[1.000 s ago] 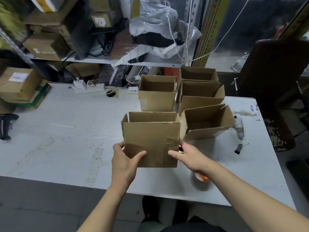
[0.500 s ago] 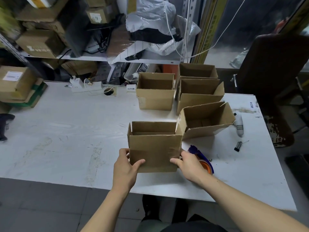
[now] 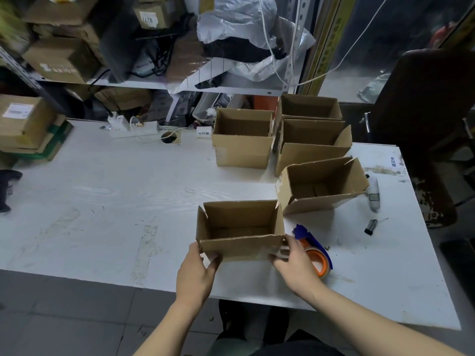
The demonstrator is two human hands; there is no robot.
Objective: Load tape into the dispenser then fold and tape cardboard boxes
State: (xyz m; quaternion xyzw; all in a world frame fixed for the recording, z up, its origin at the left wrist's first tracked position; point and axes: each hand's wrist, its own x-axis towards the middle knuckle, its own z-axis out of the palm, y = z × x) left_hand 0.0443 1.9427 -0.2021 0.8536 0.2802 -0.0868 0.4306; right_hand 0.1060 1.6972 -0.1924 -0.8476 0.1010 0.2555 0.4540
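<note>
An open-topped cardboard box (image 3: 241, 246) stands upright on the white table (image 3: 123, 201) near its front edge. My left hand (image 3: 196, 272) grips the box's near left corner and my right hand (image 3: 293, 263) grips its near right corner. Just right of the box lies a blue tape dispenser (image 3: 312, 238) holding an orange-cored tape roll (image 3: 320, 262), partly hidden behind my right hand. Beyond it an open box (image 3: 323, 186) lies tilted toward me. Three more open boxes stand behind: one in the middle (image 3: 243, 150), two at the right (image 3: 312, 150) (image 3: 309, 107).
A white tube-like object (image 3: 373, 192) and a small black item (image 3: 370, 223) lie at the table's right. A power strip (image 3: 133, 129) with cables sits at the back. Stacked parcels (image 3: 28, 127) rest at the far left. A dark chair (image 3: 431, 119) stands off the right edge.
Both hands have lowered the box from a raised position down onto the table near the front edge. The tape dispenser, earlier hidden behind my right hand, now shows beside the box.
</note>
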